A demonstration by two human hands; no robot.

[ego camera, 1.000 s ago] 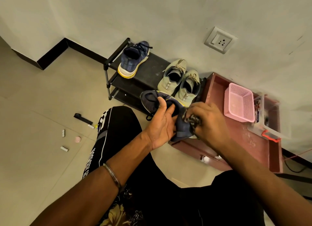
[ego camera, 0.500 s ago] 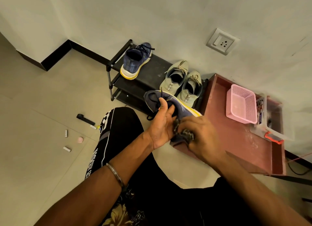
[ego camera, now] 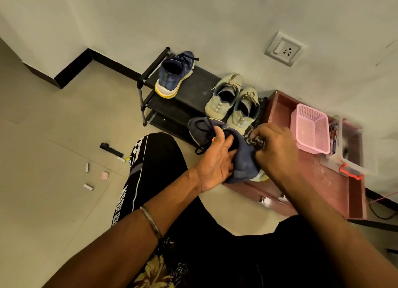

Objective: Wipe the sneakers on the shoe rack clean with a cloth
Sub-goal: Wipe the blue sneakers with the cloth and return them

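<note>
The left hand (ego camera: 215,158) grips a navy sneaker (ego camera: 224,149) from the side, fingers wrapped over its upper and thumb near the laces. The right hand (ego camera: 275,149) is closed round a bunched dark patterned cloth (ego camera: 256,140), which it presses against the same shoe near the heel end; exactly where the cloth meets the shoe is hard to make out, since the fist covers most of it. The shoe is held in the air between both hands, just in front of the black shoe rack (ego camera: 193,87) and over the near edge of a reddish low worktop (ego camera: 323,180).

White lettering runs down the leg of the black trousers (ego camera: 150,169), too skewed to read.

On the rack's top shelf the other navy sneaker (ego camera: 174,74) stands at the left end, yellow-soled heel toward us, well apart from the hands. A pale grey pair (ego camera: 232,102) sits at the right end, just behind the held shoe. A pink basket (ego camera: 310,130) rests on the worktop beside the right hand.
</note>
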